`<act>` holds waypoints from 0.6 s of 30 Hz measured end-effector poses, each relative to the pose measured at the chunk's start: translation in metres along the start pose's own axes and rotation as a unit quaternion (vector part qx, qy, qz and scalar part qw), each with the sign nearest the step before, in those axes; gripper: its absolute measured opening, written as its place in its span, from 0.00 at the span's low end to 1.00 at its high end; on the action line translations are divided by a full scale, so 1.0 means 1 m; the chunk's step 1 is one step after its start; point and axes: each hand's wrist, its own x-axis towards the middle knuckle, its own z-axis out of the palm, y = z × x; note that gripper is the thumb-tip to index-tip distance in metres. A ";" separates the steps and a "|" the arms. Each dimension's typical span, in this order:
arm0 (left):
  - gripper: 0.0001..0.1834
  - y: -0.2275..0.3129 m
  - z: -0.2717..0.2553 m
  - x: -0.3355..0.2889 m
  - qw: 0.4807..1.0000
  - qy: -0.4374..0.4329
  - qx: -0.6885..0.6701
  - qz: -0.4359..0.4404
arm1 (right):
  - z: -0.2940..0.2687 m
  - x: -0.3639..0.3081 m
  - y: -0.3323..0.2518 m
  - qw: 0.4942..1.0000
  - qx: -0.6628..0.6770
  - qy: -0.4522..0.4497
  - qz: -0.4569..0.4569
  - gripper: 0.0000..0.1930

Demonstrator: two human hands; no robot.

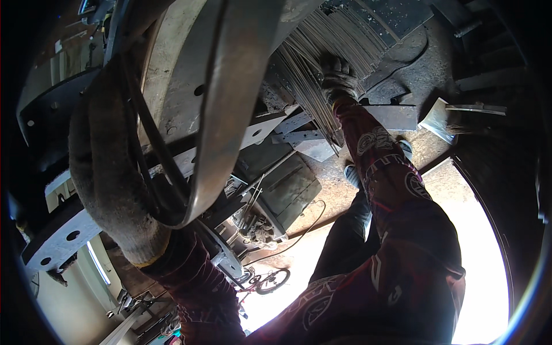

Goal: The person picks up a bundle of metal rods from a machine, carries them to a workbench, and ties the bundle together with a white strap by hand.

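Note:
My left hand (118, 178), in a worn grey knit glove, is close in front at the left. It is closed around a long flat metal strip (236, 103) bent into a narrow U, whose curve hangs beside my wrist; some fingers are lost in shadow. My right arm reaches far forward. In a dirty grey glove, my right hand (339, 80) rests on a pile of thin metal rods (351, 37), its fingers curled over some of them. More rods (322, 118) stick out from the pile toward me, past its edge.
Beside my left hand runs a steel frame with drilled holes (72, 236). Below the pile are a dark metal box (287, 192) and a heap of scrap pieces (253, 224). A dustpan-like plate (440, 121) lies at the right. A bicycle (270, 282) stands in bright light.

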 end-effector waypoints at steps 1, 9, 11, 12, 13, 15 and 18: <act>0.17 -0.002 -0.002 -0.003 1.000 0.000 0.002 -0.004 | -0.005 -0.003 -0.008 1.000 0.002 -0.011 0.010 0.24; 0.17 -0.005 -0.013 -0.008 1.000 0.004 0.006 0.005 | -0.014 -0.007 -0.032 0.993 0.026 -0.067 0.090 0.27; 0.17 -0.006 -0.021 -0.013 1.000 0.009 0.020 0.006 | -0.009 -0.008 -0.047 0.990 0.022 -0.100 0.100 0.27; 0.17 -0.007 0.006 0.006 0.998 0.008 -0.039 0.041 | 0.011 0.022 0.034 0.990 0.047 -0.031 0.126 0.27; 0.17 -0.004 0.025 0.021 0.996 0.003 -0.065 0.064 | 0.025 0.038 0.084 0.986 0.098 0.020 0.136 0.26; 0.17 -0.014 0.011 0.005 0.998 -0.002 -0.006 0.058 | 0.022 0.007 0.019 0.995 0.038 -0.020 0.091 0.23; 0.17 -0.013 -0.021 -0.012 0.997 -0.006 0.055 0.054 | 0.008 -0.017 -0.051 0.999 0.037 -0.034 0.004 0.20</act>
